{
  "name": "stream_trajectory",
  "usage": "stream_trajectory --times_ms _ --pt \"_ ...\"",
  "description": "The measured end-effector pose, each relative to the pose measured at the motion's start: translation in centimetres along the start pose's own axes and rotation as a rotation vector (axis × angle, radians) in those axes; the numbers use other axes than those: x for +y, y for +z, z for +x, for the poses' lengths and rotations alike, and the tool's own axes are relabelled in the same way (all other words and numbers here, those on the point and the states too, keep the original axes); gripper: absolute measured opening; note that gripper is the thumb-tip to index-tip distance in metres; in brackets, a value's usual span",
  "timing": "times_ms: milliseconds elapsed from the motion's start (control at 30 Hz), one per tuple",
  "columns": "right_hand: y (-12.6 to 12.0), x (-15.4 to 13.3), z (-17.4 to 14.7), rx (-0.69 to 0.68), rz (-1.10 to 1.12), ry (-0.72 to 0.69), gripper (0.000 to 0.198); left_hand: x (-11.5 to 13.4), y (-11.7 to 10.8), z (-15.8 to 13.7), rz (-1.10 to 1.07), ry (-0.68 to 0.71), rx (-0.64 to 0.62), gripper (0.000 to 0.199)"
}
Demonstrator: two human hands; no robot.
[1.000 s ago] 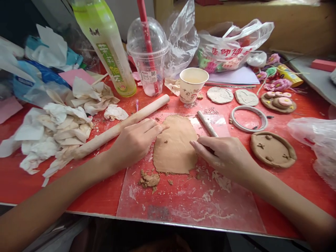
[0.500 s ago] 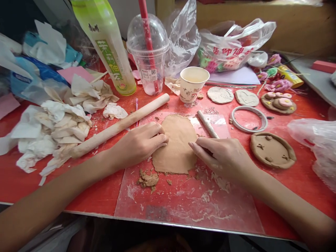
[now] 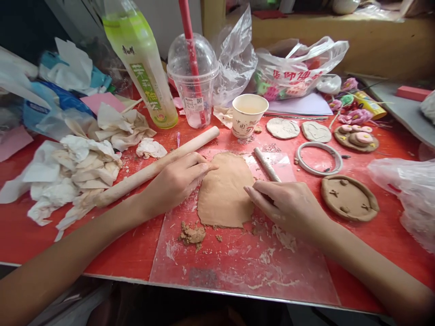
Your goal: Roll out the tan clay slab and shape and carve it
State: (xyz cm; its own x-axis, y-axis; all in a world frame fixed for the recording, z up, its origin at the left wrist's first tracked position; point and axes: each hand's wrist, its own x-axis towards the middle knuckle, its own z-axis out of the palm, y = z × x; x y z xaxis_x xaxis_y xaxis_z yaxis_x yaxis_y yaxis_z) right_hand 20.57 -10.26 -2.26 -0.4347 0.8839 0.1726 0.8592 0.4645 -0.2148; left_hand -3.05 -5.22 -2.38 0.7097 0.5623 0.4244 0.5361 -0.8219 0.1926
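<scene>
A flat, light-brown clay slab [image 3: 226,199] with uneven edges lies on a clear plastic sheet [image 3: 238,271]. At the slab's upper left edge is my left hand [image 3: 176,181], its fingers pinched together on the rim; the fingertips are partly hidden. My right hand [image 3: 285,201] is closed at the opposite edge, thumb and fingers pressed together on the clay. A short, thin rod [image 3: 267,165] lies just beyond the right hand. Behind my left wrist rests a long wooden rolling pin [image 3: 159,165]. Clay crumbs [image 3: 192,233] sit in front of the slab.
Crumpled tissues [image 3: 78,167] cover the left side. A drink bottle [image 3: 144,77], a plastic cup [image 3: 193,90] and a paper cup [image 3: 249,115] stand behind. To the right are a tape roll [image 3: 317,171], a round clay dish [image 3: 350,201] and a plastic bag [image 3: 414,194].
My left hand has shifted slightly up and left along the slab's edge, its fingers less curled. My right hand stays at the right edge. The view has tilted up a little.
</scene>
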Motion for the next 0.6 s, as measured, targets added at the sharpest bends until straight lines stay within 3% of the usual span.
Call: stream_trajectory --times_ms 333,600 --pt "-0.3 1.0 0.2 0.192 -0.035 0.01 0.04 0.2 -0.4 0.0 0.002 -0.019 0.107 0.01" --pt "0.1 2.1 0.4 0.305 -0.231 -0.048 0.039 -0.1 -0.3 -0.2 0.041 0.0 0.097 0.02"
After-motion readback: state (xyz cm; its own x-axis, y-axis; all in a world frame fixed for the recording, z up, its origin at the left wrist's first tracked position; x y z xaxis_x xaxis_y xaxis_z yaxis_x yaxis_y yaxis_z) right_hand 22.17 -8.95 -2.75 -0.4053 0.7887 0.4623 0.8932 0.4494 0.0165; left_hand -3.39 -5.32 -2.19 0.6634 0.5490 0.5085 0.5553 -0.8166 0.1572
